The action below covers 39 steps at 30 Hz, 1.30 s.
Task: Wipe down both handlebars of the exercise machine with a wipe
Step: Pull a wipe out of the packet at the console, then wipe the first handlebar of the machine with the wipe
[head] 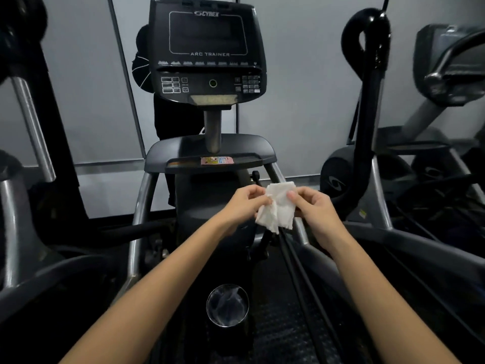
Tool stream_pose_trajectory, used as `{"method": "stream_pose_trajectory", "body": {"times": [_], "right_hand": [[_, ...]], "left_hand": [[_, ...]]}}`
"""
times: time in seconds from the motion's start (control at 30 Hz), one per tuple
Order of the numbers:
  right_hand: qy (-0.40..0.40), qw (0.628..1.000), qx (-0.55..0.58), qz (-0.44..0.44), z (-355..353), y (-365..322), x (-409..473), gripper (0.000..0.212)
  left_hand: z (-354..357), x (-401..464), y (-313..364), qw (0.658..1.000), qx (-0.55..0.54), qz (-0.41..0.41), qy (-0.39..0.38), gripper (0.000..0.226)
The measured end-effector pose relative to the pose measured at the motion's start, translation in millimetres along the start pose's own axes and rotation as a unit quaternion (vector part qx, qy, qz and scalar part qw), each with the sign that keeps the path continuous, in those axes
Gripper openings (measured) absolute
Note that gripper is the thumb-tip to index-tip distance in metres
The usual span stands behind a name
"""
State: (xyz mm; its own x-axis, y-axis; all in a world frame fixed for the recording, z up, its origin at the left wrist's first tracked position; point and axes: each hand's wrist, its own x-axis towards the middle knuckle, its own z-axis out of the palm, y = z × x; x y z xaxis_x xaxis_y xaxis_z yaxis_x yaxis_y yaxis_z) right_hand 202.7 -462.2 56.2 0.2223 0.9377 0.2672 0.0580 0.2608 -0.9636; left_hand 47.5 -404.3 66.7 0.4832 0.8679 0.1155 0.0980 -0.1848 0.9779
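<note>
wipe (277, 206), white and crumpled, hangs in mid-air below the arc trainer console (207, 52), pinched on its left edge by the left hand (245, 203) and on its right edge by the right hand (313, 206). right handlebar (368, 74), black and looped at the top, stands well apart to the right, and left handlebar (39, 82) rises at the far left. a wipe canister (227, 306) sits open below between the forearms.

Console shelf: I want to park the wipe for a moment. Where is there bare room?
The dark plastic shelf under the grey console post is bare right of the pink printed card, and left of it too. The crumpled white wipe is pinched by the left hand and right hand. Lower down, black cables crowd the gap.
</note>
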Motion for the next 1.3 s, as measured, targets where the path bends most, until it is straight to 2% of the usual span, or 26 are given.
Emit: {"method": "stream_pose_trajectory", "body": {"times": [0.1,0.17,0.27,0.37,0.6,0.7,0.8,0.9,0.97,1.13,1.3], "right_hand": [[0.014,1.0,-0.012,0.001,-19.1,-9.6,-16.0,0.014],[0.024,0.999,-0.043,-0.017,-31.1,-18.3,-24.0,0.012],[0.012,0.992,-0.118,-0.05,-51.3,-32.8,-32.1,0.011],[0.005,0.985,-0.157,-0.072,-79.1,-42.9,-34.9,0.014],[0.078,0.97,-0.206,-0.103,-164.3,-57.3,-32.7,0.017],[0.121,0.965,-0.201,-0.116,-194.0,-56.5,-20.0,0.018],[0.169,0.959,-0.19,-0.125,-215.9,-54.4,-2.0,0.009],[0.22,0.944,-0.196,-0.148,-222.9,-51.6,16.8,0.013],[0.232,0.936,-0.199,-0.172,-220.4,-52.6,26.5,0.011],[0.262,0.906,-0.269,-0.198,-212.3,-46.0,48.8,0.008],[0.242,0.84,-0.429,-0.229,-195.3,-32.2,63.1,0.029]], "left_hand": [[20.3,-5.4,9.9,0.998,-0.035,-0.042,-0.043,0.019],[35.4,-5.1,16.0,0.993,-0.048,-0.046,-0.096,0.012],[62.6,-1.9,23.7,0.984,-0.049,0.001,-0.172,0.038],[91.7,2.7,30.5,0.973,-0.017,0.037,-0.229,0.028],[140.1,27.8,33.8,0.964,0.006,-0.011,-0.267,0.015],[157.6,48.3,42.1,0.976,-0.018,0.0,-0.215,0.011],[173.7,64.0,56.3,0.992,-0.072,0.043,-0.095,0.007],[188.0,76.5,67.6,0.993,-0.018,0.117,0.019,0.012],[194.2,87.2,75.4,0.985,0.026,0.154,0.067,0.013],[192.8,124.5,89.2,0.962,0.139,0.186,0.143,0.013],[186.6,149.0,92.1,0.946,0.197,0.199,0.164,0.016]]}}
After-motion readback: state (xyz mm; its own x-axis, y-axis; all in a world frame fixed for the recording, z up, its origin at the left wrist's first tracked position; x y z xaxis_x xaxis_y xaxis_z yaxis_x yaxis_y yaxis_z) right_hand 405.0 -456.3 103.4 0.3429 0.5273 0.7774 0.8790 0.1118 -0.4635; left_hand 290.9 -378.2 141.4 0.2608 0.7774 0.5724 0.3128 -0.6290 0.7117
